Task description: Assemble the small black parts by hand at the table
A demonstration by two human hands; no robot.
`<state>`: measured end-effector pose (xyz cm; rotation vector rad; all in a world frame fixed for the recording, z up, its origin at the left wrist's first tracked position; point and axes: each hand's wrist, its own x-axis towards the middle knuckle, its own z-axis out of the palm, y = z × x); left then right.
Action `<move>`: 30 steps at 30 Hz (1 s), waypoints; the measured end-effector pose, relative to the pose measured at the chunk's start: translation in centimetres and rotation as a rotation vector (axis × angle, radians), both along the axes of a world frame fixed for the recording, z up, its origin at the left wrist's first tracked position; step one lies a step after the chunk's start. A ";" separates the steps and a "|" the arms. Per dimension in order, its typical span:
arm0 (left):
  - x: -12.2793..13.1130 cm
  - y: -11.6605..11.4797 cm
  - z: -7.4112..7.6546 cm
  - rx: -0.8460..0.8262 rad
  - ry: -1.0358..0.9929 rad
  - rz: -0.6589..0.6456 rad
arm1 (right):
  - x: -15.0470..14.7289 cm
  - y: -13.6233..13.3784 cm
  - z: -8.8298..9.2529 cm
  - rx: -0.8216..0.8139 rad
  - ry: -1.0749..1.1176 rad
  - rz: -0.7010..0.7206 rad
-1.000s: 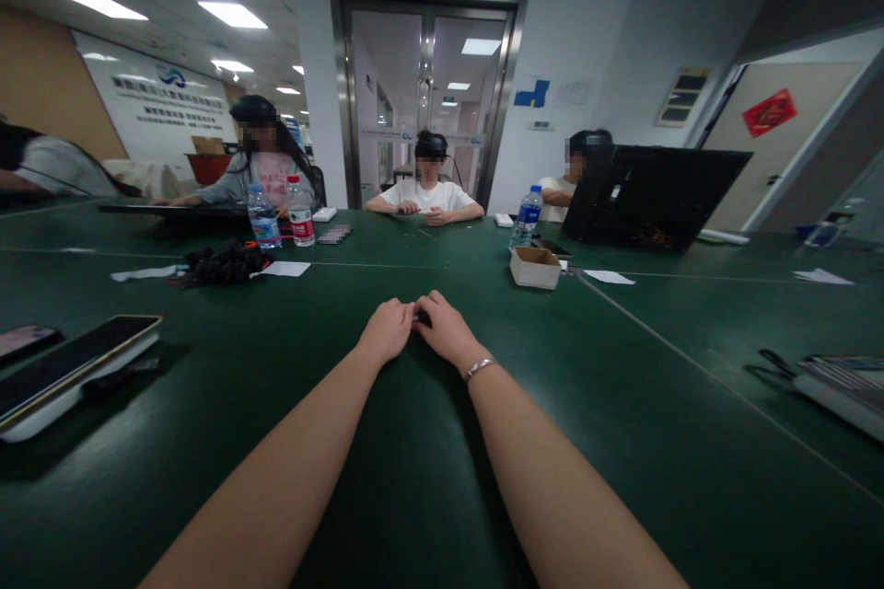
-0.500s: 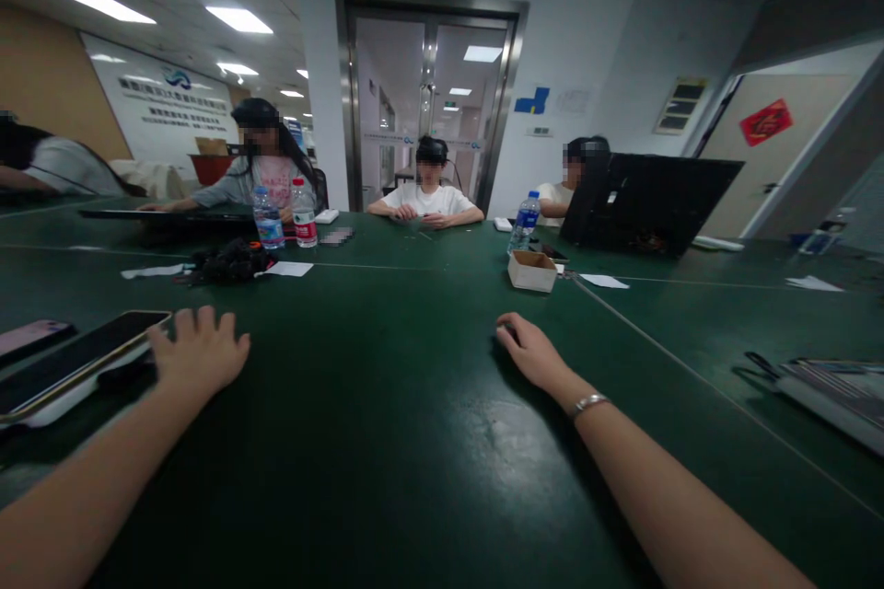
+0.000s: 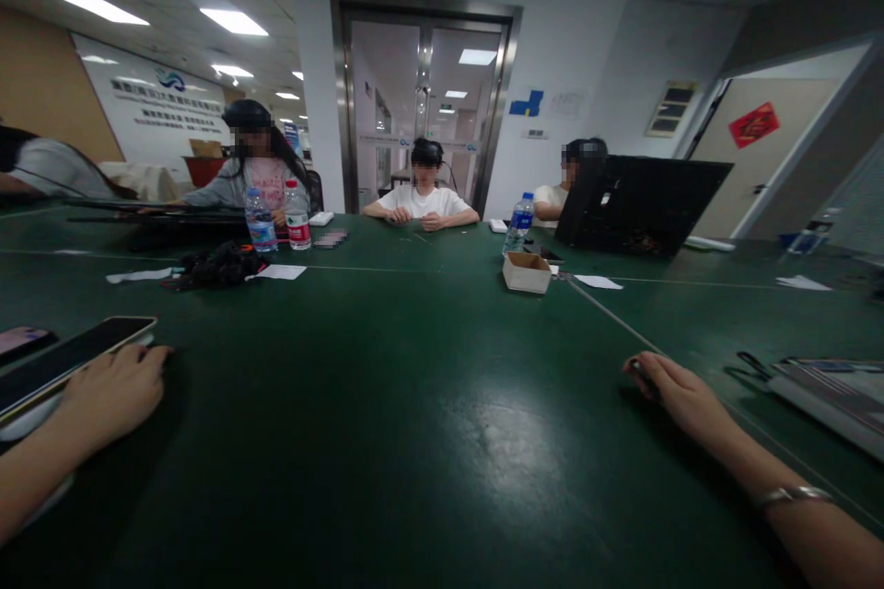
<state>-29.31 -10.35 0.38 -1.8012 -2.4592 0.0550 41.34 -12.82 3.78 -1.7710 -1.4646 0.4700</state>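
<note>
L hand [image 3: 114,391] by phone [image 3: 73,352], lower left: stiff, slick, prob light; take long edges. Its fingers & R hand's [image 3: 680,398] curled, hold unclear.

Dark green table [image 3: 442,405], phone [image 3: 69,354] at left edge, cardboard box [image 3: 526,272], water bottles [image 3: 261,219], paper sheets [image 3: 280,271], open laptop [image 3: 642,204]

left hand [image 3: 110,391]: curled at end of phone [image 3: 69,357]; whatever is under the fingers is covered
right hand [image 3: 680,396]: small dark bit [image 3: 639,368] at the fingertips, too small to identify
phone: cut by left edge
flat case [image 3: 832,388]: cut by right edge
wall sign [image 3: 164,106]: text unreadable
</note>
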 end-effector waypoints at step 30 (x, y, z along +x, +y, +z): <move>19.8 5.5 2.4 0.078 -0.184 -0.549 | 0.1 0.3 -0.2 0.039 0.149 -0.093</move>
